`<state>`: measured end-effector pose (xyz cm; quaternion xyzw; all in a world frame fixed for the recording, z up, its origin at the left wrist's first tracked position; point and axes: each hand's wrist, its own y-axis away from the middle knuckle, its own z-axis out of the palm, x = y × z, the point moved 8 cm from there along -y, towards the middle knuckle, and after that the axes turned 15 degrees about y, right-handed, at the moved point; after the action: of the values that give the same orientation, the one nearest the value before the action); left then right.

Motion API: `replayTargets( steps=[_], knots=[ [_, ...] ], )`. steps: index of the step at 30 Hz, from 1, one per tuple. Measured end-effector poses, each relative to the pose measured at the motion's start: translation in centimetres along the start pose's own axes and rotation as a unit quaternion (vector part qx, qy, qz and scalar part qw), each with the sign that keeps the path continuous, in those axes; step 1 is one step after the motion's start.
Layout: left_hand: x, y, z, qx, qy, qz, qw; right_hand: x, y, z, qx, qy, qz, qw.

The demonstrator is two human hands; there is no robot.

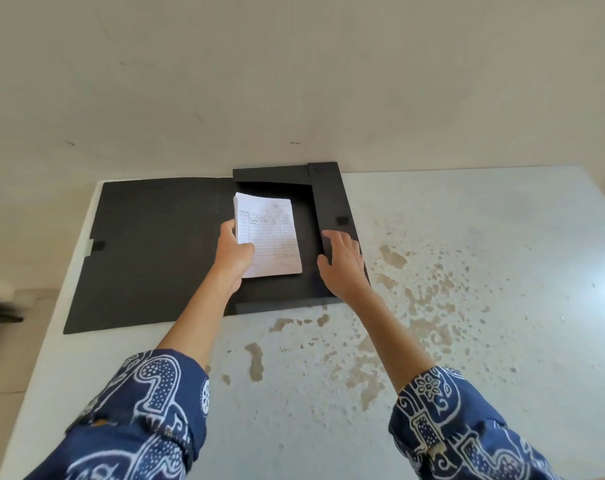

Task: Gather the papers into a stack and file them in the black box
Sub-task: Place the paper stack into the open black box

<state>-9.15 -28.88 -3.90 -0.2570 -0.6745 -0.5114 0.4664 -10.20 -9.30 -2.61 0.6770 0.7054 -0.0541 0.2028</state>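
Tabletop: left hand [232, 253] lowers papers [268, 233] into black box [155, 251]

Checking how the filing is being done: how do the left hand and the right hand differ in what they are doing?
The left hand grips the stack of papers by its left edge; the right hand holds no paper. The left hand is closed around the stack; the right hand rests open-fingered on the black box's right flap. Both reach over the open black box.

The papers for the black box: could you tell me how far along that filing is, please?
Gathered: the white lined papers form one stack. In hand: the left hand holds the stack in the open black cardboard box, while the right hand rests on its side flap. Left: release and close it.
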Motion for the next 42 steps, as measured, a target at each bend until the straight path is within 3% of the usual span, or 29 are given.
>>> replayTargets(
  steps=[5, 9, 18, 24, 28, 32, 37, 42],
  knots=[
    [-1.0, -2.7, 0.1, 0.008, -0.020, -0.016, 1.000, 1.1, -1.2, 1.9, -0.024, 0.135, -0.010, 0.990],
    [-1.9, -3.9, 1.5, -0.003, -0.049, -0.024, 0.999, 2.7, -1.5, 2.9, -0.015, 0.182, 0.003, 0.983],
    [-2.3, -3.0, 6.2, 0.028, -0.215, 0.055, 0.975, 3.2, -1.7, 3.7, 0.000, 0.164, 0.006, 0.986],
    [-2.2, -2.3, 9.2, 0.025, -0.274, 0.077, 0.958, 3.4, -1.8, 3.9, 0.014, 0.156, 0.001, 0.988],
    [-1.8, -1.3, 10.6, 0.006, -0.247, 0.095, 0.964, 3.5, -1.9, 3.9, 0.012, 0.151, -0.001, 0.988],
    [-2.0, -0.8, 10.5, -0.008, -0.236, 0.101, 0.967, 3.5, -1.7, 4.0, 0.009, 0.156, -0.006, 0.988],
    [-2.5, 0.0, 9.7, -0.065, -0.310, 0.128, 0.940, 3.2, -1.7, 3.5, 0.007, 0.157, -0.017, 0.987],
    [-3.2, 0.4, 4.4, -0.025, -0.367, 0.133, 0.920, -0.3, 0.2, 3.9, 0.032, 0.164, -0.084, 0.982]
  ],
)
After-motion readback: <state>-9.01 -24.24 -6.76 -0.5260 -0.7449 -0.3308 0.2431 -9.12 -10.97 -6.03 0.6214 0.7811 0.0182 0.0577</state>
